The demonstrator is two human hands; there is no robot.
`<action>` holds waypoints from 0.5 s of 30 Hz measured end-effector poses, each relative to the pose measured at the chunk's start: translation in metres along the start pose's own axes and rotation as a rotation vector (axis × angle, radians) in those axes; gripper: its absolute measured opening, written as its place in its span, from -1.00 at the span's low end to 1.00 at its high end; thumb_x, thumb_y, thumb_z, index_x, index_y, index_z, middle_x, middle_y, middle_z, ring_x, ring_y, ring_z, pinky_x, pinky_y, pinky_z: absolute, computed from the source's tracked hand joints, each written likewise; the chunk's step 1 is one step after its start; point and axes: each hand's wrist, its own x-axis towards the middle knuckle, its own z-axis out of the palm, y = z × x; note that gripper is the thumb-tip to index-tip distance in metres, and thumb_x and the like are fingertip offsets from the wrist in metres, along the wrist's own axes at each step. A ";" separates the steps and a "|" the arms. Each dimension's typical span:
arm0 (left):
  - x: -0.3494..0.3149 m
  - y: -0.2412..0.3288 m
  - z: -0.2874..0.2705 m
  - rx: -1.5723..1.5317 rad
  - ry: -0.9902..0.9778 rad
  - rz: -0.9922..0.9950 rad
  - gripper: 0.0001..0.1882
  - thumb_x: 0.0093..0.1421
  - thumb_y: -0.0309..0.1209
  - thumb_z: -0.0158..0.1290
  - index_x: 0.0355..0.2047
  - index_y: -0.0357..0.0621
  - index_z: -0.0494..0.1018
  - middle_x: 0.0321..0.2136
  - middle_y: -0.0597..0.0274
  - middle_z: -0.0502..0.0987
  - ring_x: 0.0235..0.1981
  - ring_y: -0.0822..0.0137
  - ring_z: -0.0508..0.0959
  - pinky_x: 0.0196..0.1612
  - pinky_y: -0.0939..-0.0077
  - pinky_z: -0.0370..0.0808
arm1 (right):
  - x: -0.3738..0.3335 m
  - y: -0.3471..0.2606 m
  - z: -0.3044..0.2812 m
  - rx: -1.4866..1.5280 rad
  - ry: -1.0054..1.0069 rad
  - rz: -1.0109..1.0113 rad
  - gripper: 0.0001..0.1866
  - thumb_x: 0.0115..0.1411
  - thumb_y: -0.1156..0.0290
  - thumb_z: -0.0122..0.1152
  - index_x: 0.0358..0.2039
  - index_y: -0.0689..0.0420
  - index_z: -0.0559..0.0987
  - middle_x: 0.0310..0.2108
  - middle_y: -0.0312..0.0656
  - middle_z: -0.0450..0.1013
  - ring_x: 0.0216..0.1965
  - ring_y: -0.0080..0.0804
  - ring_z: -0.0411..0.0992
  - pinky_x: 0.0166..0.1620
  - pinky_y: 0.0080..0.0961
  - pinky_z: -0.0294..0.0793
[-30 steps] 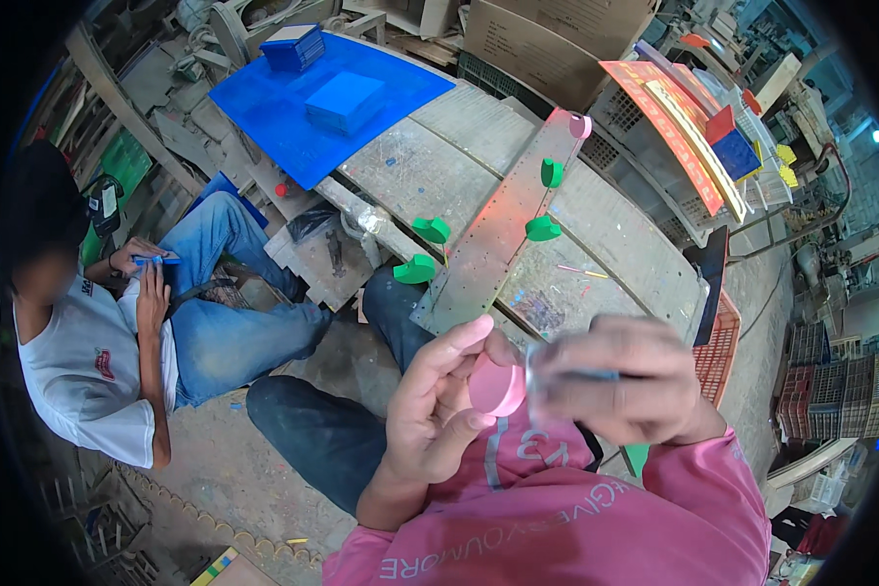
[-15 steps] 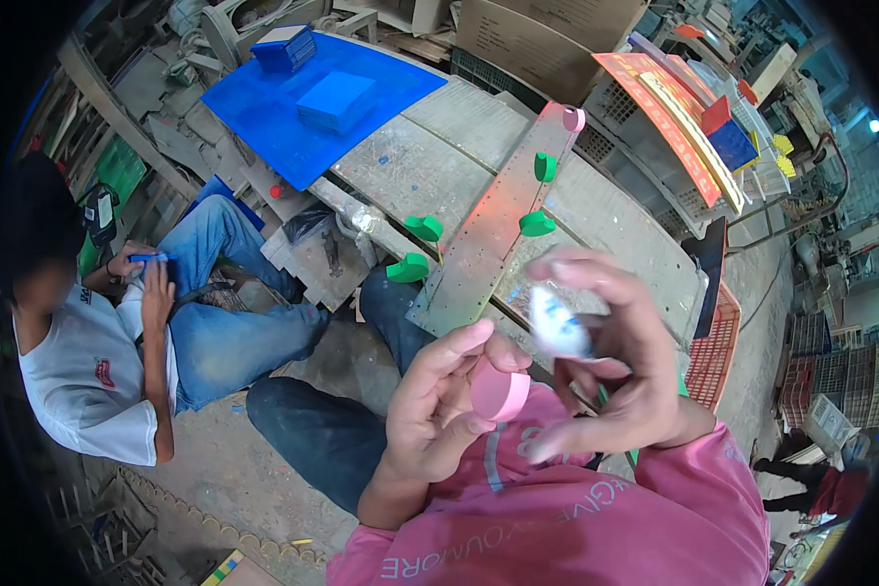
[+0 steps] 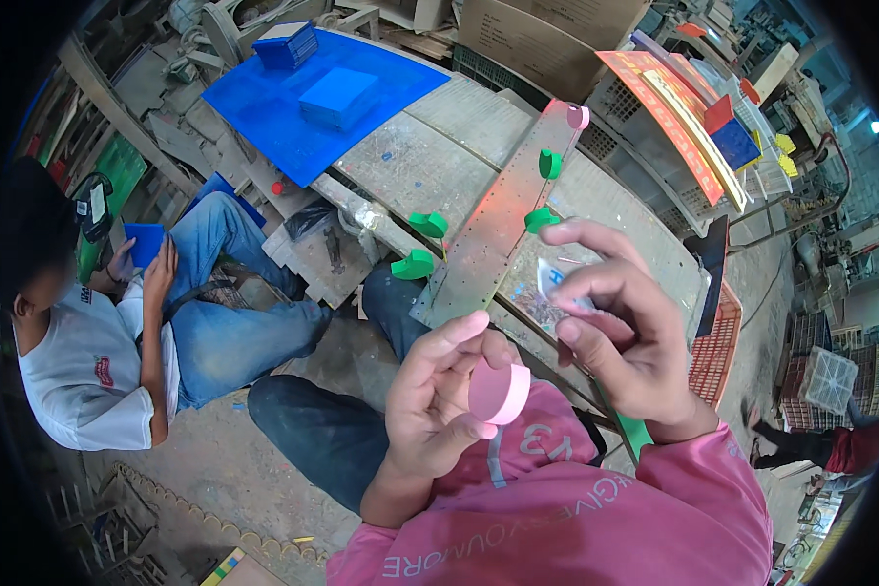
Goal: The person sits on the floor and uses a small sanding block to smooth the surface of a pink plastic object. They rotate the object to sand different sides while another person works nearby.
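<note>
My left hand (image 3: pixel 422 402) grips a thick, rounded pink piece (image 3: pixel 498 394) between thumb and fingers, in front of my pink shirt. To its right, my raised right hand (image 3: pixel 637 342) pinches a small, thin white scrap with blue marks (image 3: pixel 551 280); its material is unclear. The two hands are apart. Beyond them a long, narrow board with small holes (image 3: pixel 488 215) lies across the grey bench. Green curved pieces (image 3: pixel 550 164) stand out on thin pins along both its sides, and a small pink piece (image 3: pixel 578 117) sits at its far end.
At the left a seated co-worker (image 3: pixel 98 356) holds a flat blue square (image 3: pixel 146 244). A blue sheet (image 3: pixel 254 132) on the bench bears stacked blue blocks (image 3: pixel 340 98). Right of the bench stand a red crate (image 3: pixel 715 342) and an orange panel (image 3: pixel 659 107). Another person (image 3: pixel 840 449) is at far right.
My right hand has turned and its fingers have closed in, with the white scrap now pinched at its fingertips. The left hand hardly moved. The co-worker's blue square has tilted up to show its face.
</note>
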 end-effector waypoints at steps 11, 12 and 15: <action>-0.001 -0.004 -0.007 -0.106 0.017 0.013 -0.16 -0.03 -0.29 0.29 0.14 -0.40 0.10 -0.27 0.09 0.40 -0.26 0.39 0.43 -0.19 0.55 0.39 | -0.007 0.002 -0.008 -0.359 -0.150 -0.490 -0.74 -0.06 0.64 0.13 -0.28 0.27 0.56 -0.21 -0.01 0.43 -0.44 -0.32 0.45 -0.42 -0.53 0.41; -0.001 -0.003 -0.005 -0.096 0.036 0.006 -0.16 -0.04 -0.28 0.29 0.14 -0.40 0.10 -0.27 0.10 0.40 -0.26 0.39 0.43 -0.19 0.55 0.39 | -0.008 0.002 -0.008 -0.344 -0.187 -0.511 -0.69 -0.10 0.64 0.12 -0.26 0.27 0.57 -0.18 0.00 0.43 -0.44 -0.30 0.45 -0.42 -0.50 0.43; -0.001 0.000 -0.002 -0.060 0.077 -0.010 -0.13 -0.07 -0.26 0.31 0.14 -0.40 0.11 -0.26 0.10 0.41 -0.25 0.41 0.44 -0.20 0.56 0.40 | -0.006 0.004 -0.006 -0.342 -0.191 -0.579 -0.67 -0.16 0.61 0.16 -0.28 0.24 0.60 -0.17 -0.02 0.43 -0.55 -0.39 0.34 -0.52 -0.54 0.32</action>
